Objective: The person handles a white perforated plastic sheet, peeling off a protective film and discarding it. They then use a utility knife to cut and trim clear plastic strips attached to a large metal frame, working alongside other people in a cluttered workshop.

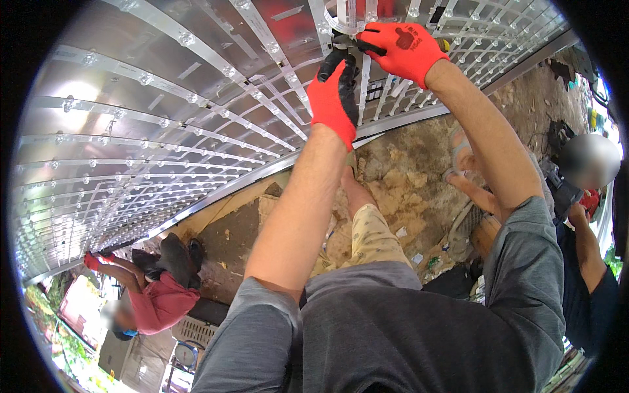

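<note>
A big silvery panel (pixel 216 56) lined with rows of white LED strips (pixel 187 39) fills the upper part of the view. Both of my hands are up against it, in red gloves with black palms and fingertips. My left hand (pixel 335 95) is closed, thumb up, by a small dark metal piece (pixel 343 42); its grip is partly hidden. To its right, my right hand (pixel 405 54) closes round a hand tool whose yellow-and-black end (pixel 445 45) sticks out past the glove. The tool's kind is not clear. A loose white strip (pixel 339 23) curls just above my fingertips.
At lower left a person in a red shirt (pixel 164 304) has gloved hands at the panel's edge. Another person in dark clothes (pixel 583 275) stands at right, holding something. Bare dirt ground (pixel 406 177) with scraps lies below the panel's metal frame (pixel 255 171). A dial scale (pixel 186 354) stands lower left.
</note>
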A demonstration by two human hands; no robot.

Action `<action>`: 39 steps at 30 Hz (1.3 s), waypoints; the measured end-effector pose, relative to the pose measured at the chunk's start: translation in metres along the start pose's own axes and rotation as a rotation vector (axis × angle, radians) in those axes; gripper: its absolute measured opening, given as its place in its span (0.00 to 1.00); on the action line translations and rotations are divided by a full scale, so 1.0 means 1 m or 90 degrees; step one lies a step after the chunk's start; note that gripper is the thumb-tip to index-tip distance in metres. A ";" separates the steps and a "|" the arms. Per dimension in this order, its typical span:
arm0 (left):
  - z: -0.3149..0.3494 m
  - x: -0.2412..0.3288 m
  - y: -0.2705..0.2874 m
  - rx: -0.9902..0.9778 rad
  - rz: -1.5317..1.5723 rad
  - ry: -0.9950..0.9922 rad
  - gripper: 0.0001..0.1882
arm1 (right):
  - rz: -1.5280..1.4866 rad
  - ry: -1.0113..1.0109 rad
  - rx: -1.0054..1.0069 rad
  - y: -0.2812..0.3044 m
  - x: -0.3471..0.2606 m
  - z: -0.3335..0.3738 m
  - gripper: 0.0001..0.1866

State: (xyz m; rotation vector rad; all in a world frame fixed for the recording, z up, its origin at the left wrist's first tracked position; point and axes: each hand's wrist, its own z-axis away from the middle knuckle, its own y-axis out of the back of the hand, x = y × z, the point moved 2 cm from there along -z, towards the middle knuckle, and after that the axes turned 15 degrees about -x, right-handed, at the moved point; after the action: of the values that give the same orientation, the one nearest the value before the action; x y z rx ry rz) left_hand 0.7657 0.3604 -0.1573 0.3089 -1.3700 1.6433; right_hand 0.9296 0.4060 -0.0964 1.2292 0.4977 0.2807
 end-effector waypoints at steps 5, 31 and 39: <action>-0.016 -0.008 -0.035 0.210 0.167 -0.002 0.09 | 0.008 0.015 0.001 -0.001 0.005 -0.001 0.09; -0.022 0.010 -0.045 0.310 -0.112 -0.025 0.07 | -0.018 0.093 -0.008 0.004 0.010 -0.003 0.11; -0.015 0.017 -0.043 0.355 -0.280 -0.011 0.08 | 0.001 0.071 -0.010 -0.001 0.008 0.001 0.12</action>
State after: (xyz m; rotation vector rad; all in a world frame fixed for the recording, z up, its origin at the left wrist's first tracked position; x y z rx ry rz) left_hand 0.7950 0.3786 -0.1234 0.8832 -0.7536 1.6102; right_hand 0.9369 0.4091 -0.0988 1.2034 0.5896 0.3559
